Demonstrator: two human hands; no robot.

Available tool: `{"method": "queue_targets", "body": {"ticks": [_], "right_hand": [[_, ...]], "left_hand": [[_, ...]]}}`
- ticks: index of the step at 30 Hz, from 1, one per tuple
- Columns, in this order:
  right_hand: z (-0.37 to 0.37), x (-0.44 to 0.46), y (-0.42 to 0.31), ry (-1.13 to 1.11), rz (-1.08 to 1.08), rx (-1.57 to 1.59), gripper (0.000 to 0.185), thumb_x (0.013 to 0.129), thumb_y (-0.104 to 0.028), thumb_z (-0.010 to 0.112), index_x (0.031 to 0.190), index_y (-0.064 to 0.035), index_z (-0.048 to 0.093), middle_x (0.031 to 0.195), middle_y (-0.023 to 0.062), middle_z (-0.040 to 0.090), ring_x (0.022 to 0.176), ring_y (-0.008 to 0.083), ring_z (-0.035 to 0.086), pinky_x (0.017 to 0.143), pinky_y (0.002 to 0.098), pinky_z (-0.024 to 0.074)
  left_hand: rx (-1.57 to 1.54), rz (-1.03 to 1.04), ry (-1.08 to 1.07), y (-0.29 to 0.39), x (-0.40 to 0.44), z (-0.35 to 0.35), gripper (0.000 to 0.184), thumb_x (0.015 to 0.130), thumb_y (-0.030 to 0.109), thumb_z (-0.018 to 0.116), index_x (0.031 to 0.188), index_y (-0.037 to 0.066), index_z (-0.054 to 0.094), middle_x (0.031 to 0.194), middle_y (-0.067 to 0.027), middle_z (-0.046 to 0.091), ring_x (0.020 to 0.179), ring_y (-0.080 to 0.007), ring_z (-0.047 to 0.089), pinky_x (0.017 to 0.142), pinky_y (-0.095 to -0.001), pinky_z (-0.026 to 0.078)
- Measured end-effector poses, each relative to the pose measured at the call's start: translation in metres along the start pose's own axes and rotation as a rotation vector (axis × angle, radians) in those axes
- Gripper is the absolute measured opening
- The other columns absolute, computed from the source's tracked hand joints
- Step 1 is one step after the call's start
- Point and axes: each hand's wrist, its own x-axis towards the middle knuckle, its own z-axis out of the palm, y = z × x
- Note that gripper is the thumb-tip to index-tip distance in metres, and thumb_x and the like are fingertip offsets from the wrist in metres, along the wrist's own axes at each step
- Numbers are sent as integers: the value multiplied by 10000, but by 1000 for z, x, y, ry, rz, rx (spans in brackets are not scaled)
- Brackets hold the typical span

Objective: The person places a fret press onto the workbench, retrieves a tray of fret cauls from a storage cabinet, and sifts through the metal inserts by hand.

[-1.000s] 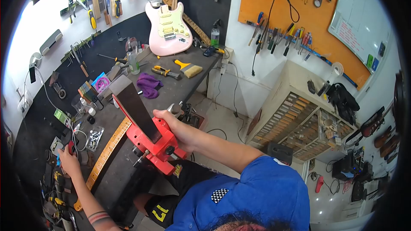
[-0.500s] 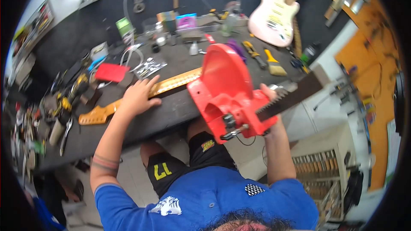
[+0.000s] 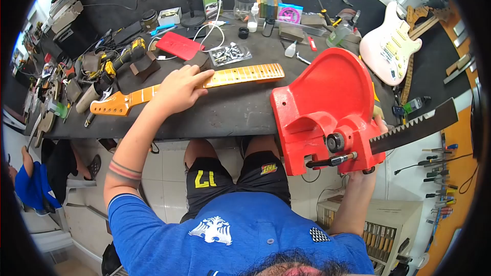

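Note:
A maple guitar neck (image 3: pixel 243 74) lies across the front of the dark workbench, its headstock (image 3: pixel 110 105) at the left. My left hand (image 3: pixel 181 89) lies over the middle of the neck, fingers on top and thumb at the near edge. To the right I hold up a large red cast-metal vise-like tool (image 3: pixel 327 97). It has a rounded plate, a black knob, a T-bar screw and a dark, curved toothed bar (image 3: pixel 419 130). My right hand (image 3: pixel 378 121) grips it from behind; most of the fingers are hidden by the casting.
A pink electric guitar body (image 3: pixel 391 46) leans at the back right. Behind the neck are a red flat case (image 3: pixel 179 46), a bag of small metal parts (image 3: pixel 230 53) and bottles. A yellow drill (image 3: pixel 130 53) lies left among tools. Another person (image 3: pixel 33 184) is at far left.
The view has shifted, and the bench items appear higher and further right. The red tool has moved right, away from the neck's end, which now shows. My left hand stays on the neck.

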Motion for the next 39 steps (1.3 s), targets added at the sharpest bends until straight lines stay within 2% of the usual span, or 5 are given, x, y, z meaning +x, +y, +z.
{"method": "queue_targets", "body": {"ticks": [8, 14, 25, 35, 39], "right_hand": [[0, -5, 20, 138, -133, -23, 504, 1118, -502, 519, 1382, -88, 635, 1266, 133, 773, 1028, 291, 799, 936, 471, 673], [34, -8, 39, 321, -86, -2, 662, 1118, -651, 468, 1403, -82, 650, 1111, 164, 800, 820, 357, 745, 631, 526, 572], [17, -1, 75, -10, -102, -304, 625, 1160, -587, 468, 1422, -33, 592, 1334, 108, 722, 1169, 239, 755, 983, 441, 647], [-1, 36, 48, -131, -177, -248, 526, 1135, -470, 580, 1382, -10, 644, 1264, 168, 778, 1072, 269, 813, 927, 417, 687], [-8, 48, 31, 4, -78, -46, 624, 1134, -591, 469, 1361, -46, 670, 1157, 166, 795, 898, 297, 807, 677, 492, 672]], "left_hand": [[-9, -179, 86, -20, -50, -55, 628, 970, 203, 785, 1579, 189, 635, 1125, -120, 619, 1070, -345, 642, 952, -449, 526], [76, -181, 140, -45, -81, -69, 625, 960, 209, 797, 1562, 154, 635, 1071, -107, 605, 1014, -321, 614, 928, -442, 519], [45, -191, 195, -62, -116, -91, 674, 902, 105, 816, 1555, 131, 650, 1077, -124, 581, 1009, -334, 611, 927, -424, 517], [-53, -244, 191, -45, -135, -85, 676, 901, 84, 808, 1556, 118, 644, 1117, -134, 601, 1028, -358, 612, 946, -435, 516], [-76, -230, 97, -49, -124, -90, 648, 903, 101, 808, 1532, 113, 655, 1123, -128, 610, 1076, -352, 610, 984, -440, 506]]}}
